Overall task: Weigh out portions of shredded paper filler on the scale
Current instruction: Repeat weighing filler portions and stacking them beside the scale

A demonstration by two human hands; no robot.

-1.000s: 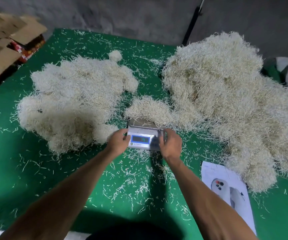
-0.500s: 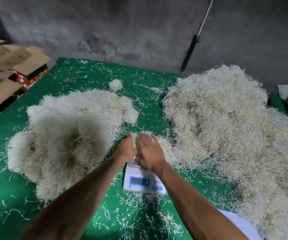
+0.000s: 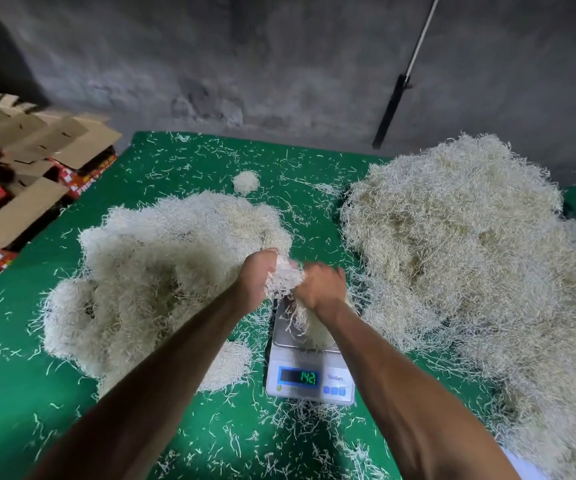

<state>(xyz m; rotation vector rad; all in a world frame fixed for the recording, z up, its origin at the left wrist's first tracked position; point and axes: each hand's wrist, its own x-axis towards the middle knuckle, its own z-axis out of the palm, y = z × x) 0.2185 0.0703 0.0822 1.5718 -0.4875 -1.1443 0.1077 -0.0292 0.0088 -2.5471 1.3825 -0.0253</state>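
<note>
Lying nearest on the green table cover [image 3: 182, 441], loose paper shreds scatter in front of the digital scale [image 3: 310, 375], whose lit display reads 142. A portion of shredded paper filler [image 3: 309, 327] rests on its steel platform. Just above it, the left hand [image 3: 257, 280] and right hand [image 3: 321, 287] have their fingers curled round a tuft of filler [image 3: 283, 277] held between them, strands trailing down to the portion on the platform. Half a second ago both hands lay low on the filler at the scale; now they have lifted and closed on the tuft. To the left lies the smaller heap [image 3: 148, 278], to the right the large heap [image 3: 470, 258], and a small clump [image 3: 246, 181] sits farther back. At the far left, open cardboard boxes [image 3: 26, 161] stand beside the table, one marked FRUIT; what they hold cannot be made out. A pole [image 3: 400, 84] leans on the grey wall [image 3: 245, 64].
</note>
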